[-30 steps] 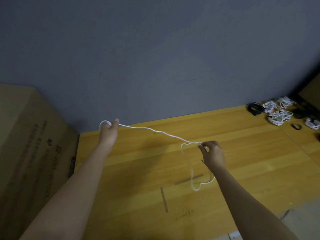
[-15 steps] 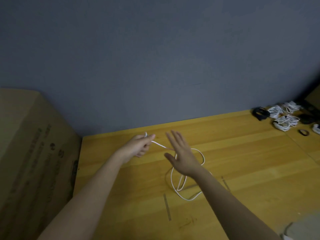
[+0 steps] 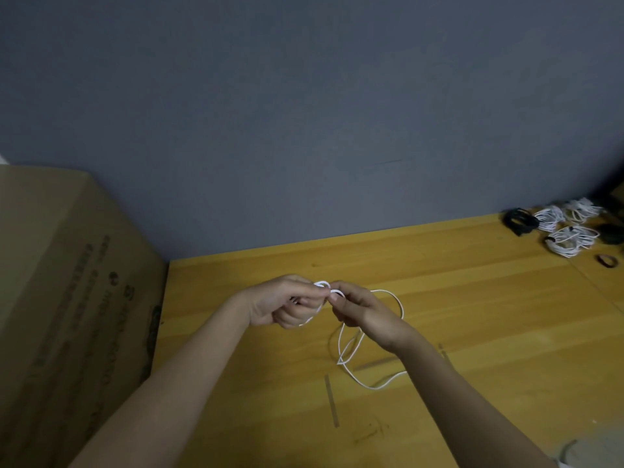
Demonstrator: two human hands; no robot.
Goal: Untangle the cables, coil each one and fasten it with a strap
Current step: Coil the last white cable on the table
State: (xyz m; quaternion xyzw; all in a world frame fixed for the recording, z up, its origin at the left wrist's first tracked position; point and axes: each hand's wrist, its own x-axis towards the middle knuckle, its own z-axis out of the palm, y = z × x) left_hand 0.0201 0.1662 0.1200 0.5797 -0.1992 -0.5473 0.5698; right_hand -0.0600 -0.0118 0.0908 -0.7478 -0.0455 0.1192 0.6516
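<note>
Centre of frame: left hand [image 3: 287,304] and right hand [image 3: 363,314] nearly touching, both pinching small loops of the white cable [image 3: 368,383] between curled fingers. Rest of cable trailing in loose loops on the wooden surface [image 3: 489,332], lower right of the hands. Risks: trailing loops crossing and knotting when pulled; small coil springing open under a slack pinch.

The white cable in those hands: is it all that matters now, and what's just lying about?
In use: white cable, pinched by left hand and right hand.

Lying about: coiled white cables, black cable bundle, loose black strap, cardboard box.
</note>
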